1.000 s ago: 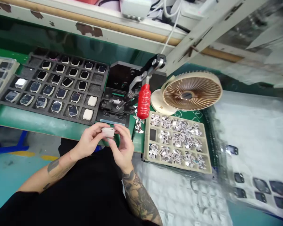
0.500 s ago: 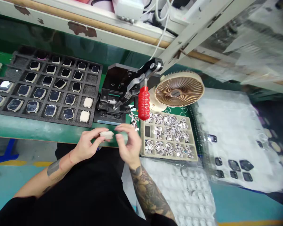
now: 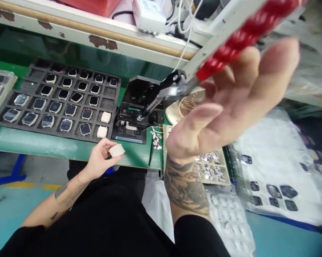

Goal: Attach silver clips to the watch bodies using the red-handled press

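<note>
My left hand (image 3: pixel 97 161) pinches a cream watch case (image 3: pixel 117 150) between thumb and fingers, just in front of the table edge. Raised high at the right, my right hand (image 3: pixel 230 107) has its palm turned up and its fingers spread. It is against or just beside the red ribbed handle (image 3: pixel 238 41) of a black toggle press (image 3: pixel 150 92); motion blur hides the exact contact. The handle points up and to the right. On the green table the press stands with its base (image 3: pixel 130 138) to the right of a grey foam tray (image 3: pixel 108 92).
Watches with dark screens and two cream cases (image 3: pixel 102 132) fill many tray pockets. Tweezers (image 3: pixel 151 152) lie near small metal pieces (image 3: pixel 157 141). Behind my right arm are a fan (image 3: pixel 191 103) and a compartment box (image 3: pixel 226 178) of metal pieces. A plastic-covered surface (image 3: pixel 275 142) lies right.
My right hand has gone from near the watch case up to the red handle. The handle has swung from hanging down to pointing up right. My left hand still holds the case, now tilted flatter.
</note>
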A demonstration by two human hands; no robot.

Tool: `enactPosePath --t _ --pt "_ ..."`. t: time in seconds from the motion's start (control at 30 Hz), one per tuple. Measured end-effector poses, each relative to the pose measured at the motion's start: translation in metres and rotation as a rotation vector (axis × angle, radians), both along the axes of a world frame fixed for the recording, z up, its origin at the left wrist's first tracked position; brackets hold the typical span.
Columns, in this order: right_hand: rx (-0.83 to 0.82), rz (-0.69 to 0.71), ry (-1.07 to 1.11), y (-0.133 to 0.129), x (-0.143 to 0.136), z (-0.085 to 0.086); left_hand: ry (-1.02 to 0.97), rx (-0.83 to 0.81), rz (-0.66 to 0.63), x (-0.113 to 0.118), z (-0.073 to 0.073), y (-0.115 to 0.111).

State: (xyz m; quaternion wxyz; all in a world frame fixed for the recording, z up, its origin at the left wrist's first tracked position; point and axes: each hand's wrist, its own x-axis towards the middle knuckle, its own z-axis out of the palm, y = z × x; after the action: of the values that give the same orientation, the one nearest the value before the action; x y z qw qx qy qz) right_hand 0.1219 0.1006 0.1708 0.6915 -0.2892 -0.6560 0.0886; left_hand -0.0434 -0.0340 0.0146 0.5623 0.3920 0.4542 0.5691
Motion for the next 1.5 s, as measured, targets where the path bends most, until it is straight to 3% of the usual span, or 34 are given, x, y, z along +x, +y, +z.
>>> enactPosePath --t 0.07,0.13,0.27,0.33,0.4,0.5,0.57,0.73,0.97,1.13,1.27,1.37,1.43,1.5 --pt "-0.002 -0.051 -0.009 -0.018 0.009 -0.026 0.193 0.060 0.048 -0.009 0.003 0.000" --pt "-0.062 -0.018 -0.104 -0.035 0.022 -0.068 0.428 0.129 0.097 -0.021 0.006 -0.001" --pt "-0.359 0.101 -0.633 -0.044 0.033 -0.148 0.728 0.274 0.128 -0.038 0.012 0.003" --pt "-0.444 0.076 -0.868 -0.033 0.028 -0.169 0.787 0.340 0.130 -0.040 0.012 0.010" --pt "-0.497 0.053 -1.024 -0.017 0.020 -0.178 0.816 0.384 0.127 -0.038 0.013 0.016" --pt "-0.531 0.053 -1.093 0.002 0.014 -0.181 0.862 0.425 0.118 -0.033 0.013 0.021" --pt "-0.538 0.042 -1.007 0.003 0.015 -0.181 0.927 0.452 0.129 -0.031 0.012 0.021" --pt "-0.559 0.080 -0.635 -0.035 0.028 -0.177 1.239 0.419 0.130 -0.017 0.005 0.040" --pt "-0.551 0.086 -0.503 -0.075 0.056 -0.155 1.524 0.212 -0.144 0.025 0.011 0.096" --pt "-0.527 0.020 -0.524 -0.075 0.072 -0.141 1.569 0.129 -0.231 0.028 0.016 0.107" --pt "-0.459 0.001 -0.525 -0.070 0.069 -0.134 1.377 0.194 -0.245 0.020 0.026 0.090" --pt "-0.350 0.025 -0.535 -0.067 0.057 -0.132 0.861 0.243 -0.251 0.020 0.032 0.066" --pt "-0.256 0.096 -0.591 -0.063 0.049 -0.128 0.530 0.204 -0.166 0.020 0.032 0.053" --pt "-0.138 0.116 -0.657 -0.051 0.045 -0.117 0.392 0.140 -0.018 0.013 0.032 0.047"
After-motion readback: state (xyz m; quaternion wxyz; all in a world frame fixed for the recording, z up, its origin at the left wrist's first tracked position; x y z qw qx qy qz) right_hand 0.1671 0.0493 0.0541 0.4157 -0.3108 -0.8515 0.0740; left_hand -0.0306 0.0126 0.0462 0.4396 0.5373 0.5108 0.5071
